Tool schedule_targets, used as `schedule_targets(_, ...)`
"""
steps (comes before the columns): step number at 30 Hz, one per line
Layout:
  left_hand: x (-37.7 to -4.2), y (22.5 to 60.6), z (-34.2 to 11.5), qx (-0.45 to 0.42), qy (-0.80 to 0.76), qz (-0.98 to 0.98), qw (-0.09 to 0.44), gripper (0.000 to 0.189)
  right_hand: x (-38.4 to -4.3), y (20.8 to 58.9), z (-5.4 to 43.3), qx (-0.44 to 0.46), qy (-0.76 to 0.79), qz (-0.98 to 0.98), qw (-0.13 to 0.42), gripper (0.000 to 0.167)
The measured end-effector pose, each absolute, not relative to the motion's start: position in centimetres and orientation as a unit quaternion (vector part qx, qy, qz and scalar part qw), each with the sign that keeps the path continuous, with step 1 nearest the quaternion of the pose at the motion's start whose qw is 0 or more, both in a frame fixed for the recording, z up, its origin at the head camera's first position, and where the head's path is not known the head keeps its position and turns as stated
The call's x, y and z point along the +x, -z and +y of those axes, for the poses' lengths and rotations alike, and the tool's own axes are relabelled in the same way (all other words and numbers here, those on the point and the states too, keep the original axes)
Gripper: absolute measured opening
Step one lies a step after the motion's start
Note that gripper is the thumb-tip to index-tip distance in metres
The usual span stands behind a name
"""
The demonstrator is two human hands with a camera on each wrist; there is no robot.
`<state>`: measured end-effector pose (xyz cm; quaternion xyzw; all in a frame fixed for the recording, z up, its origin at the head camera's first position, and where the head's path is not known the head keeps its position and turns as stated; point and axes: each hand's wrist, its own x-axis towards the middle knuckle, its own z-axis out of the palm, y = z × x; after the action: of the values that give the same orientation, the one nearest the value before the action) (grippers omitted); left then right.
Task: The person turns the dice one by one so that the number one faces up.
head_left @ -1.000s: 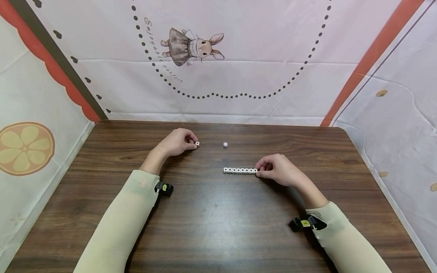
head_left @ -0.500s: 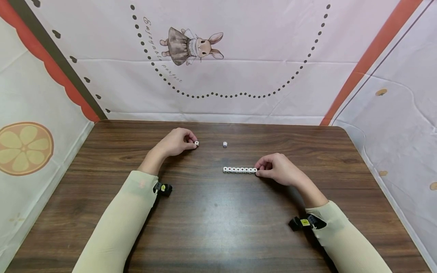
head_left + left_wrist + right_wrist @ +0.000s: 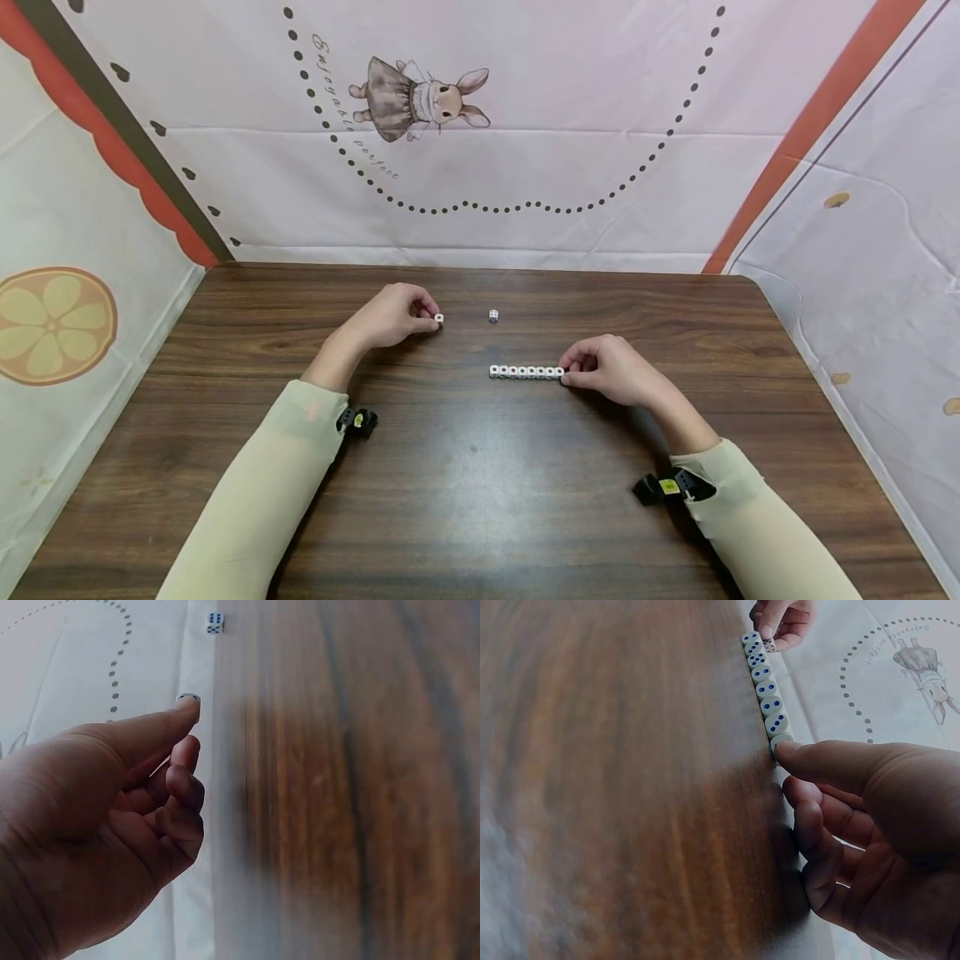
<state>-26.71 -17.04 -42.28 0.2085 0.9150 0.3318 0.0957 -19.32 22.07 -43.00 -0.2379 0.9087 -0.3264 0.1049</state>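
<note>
Between thumb and fingertips my left hand [image 3: 392, 317] pinches a white die [image 3: 438, 319]; in the left wrist view the thumb covers most of it. A loose die [image 3: 493, 316] with blue pips sits to its right on the table. Nearer the front, several dice form a straight row [image 3: 527, 372], their sides touching. My right hand [image 3: 611, 369] holds the right-end die [image 3: 781, 741] of that row between thumb and fingers, and in the right wrist view the thumb partly hides it.
The brown wood-grain table [image 3: 465, 500] carries the dice. A white printed cloth [image 3: 555, 167] with a rabbit drawing hangs behind its far edge. Black wrist cameras [image 3: 363, 422] are strapped at both sleeves.
My left hand has shifted slightly to the right with the die in its pinch. The right hand stays at the end of the row, and the loose die keeps its place.
</note>
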Motion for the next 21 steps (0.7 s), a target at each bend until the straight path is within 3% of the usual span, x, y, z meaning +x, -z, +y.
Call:
schedule_targets(13,-25.0,42.0,-15.4,0.255,-0.325,0.906,0.087,0.010,-19.4,43.0,22.0,-0.240,0.323,0.909,0.103,0.007)
schedule_targets(21,-23.8,41.7,-14.1,0.275,-0.325,0.898,0.112,0.010,-19.3,42.9,22.0,-0.234,0.323,0.911,0.106,0.007)
